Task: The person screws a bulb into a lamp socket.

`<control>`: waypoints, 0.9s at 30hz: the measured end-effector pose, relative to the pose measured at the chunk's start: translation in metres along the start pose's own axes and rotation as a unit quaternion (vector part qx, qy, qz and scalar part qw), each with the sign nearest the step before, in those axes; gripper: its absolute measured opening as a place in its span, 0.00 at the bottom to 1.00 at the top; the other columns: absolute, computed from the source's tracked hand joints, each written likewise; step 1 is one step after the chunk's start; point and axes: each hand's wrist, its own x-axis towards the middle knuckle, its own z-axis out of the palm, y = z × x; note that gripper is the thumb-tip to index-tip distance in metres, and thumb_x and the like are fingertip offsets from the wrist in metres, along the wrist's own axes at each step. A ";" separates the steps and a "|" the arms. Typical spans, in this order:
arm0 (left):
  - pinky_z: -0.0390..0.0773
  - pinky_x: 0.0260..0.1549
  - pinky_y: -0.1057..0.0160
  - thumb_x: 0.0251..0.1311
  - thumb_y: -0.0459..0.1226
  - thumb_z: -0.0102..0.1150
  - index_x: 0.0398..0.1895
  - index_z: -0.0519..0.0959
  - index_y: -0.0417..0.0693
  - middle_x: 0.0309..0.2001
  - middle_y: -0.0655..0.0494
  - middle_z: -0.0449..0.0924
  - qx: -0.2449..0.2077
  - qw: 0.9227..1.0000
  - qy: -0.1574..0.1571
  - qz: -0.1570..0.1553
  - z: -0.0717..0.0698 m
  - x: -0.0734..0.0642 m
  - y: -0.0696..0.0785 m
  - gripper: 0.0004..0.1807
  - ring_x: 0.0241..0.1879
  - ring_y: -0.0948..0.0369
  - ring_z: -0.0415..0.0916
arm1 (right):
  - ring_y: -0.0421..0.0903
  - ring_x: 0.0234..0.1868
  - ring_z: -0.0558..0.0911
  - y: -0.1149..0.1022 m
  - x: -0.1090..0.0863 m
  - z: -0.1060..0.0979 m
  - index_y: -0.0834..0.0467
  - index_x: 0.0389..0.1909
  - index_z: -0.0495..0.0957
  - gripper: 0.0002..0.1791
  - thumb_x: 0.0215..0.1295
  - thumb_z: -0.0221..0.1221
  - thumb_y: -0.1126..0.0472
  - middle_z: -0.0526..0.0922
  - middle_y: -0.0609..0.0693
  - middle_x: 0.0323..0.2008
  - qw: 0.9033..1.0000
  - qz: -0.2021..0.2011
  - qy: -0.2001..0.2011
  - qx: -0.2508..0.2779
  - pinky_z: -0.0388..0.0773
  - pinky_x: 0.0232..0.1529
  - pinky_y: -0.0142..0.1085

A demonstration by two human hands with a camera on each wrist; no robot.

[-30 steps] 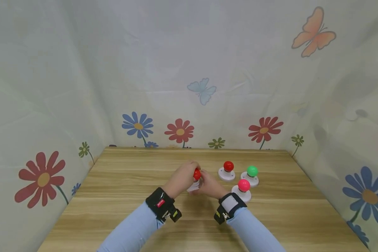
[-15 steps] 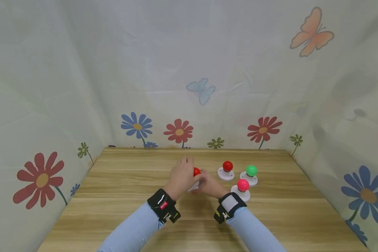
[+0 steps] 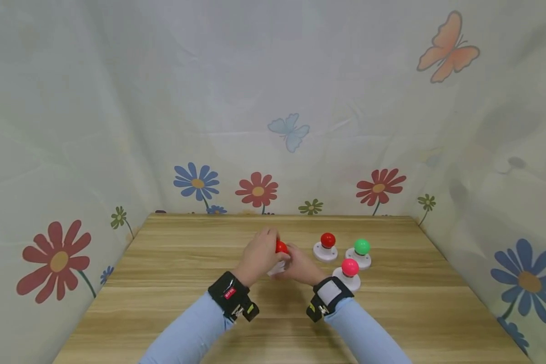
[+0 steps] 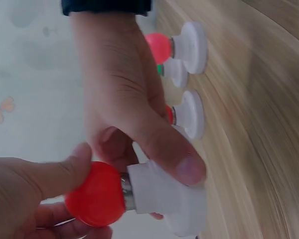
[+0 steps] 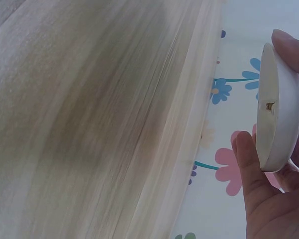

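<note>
In the head view, a red light bulb and its white lamp holder are between both hands above the wooden table. My left hand holds the bulb's round glass, thumb on one side and fingers on the other. With my right hand I grip the holder. The left wrist view shows the bulb in the holder, part of its metal screw base showing between them. Off the table, the holder's round base turns its underside to the right wrist view.
Three more bulbs in white round holders stand upright to the right: a red bulb, a green bulb and a pink bulb. The wooden table meets a flower-printed cloth backdrop at its back and sides.
My left hand's fingers lifted and shifted round the bulb, then settled on it again. Both hands, bulb and holder sit slightly further left; the whole head view has drifted slightly too.
</note>
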 end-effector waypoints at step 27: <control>0.83 0.30 0.63 0.52 0.59 0.65 0.47 0.73 0.39 0.32 0.50 0.74 0.082 0.997 0.008 -0.009 0.006 -0.003 -0.001 0.34 0.27 0.60 0.73 | 0.49 0.49 0.77 0.002 -0.001 0.002 0.58 0.57 0.73 0.37 0.45 0.76 0.53 0.77 0.53 0.50 1.000 -0.015 0.003 -0.004 0.76 0.55 0.51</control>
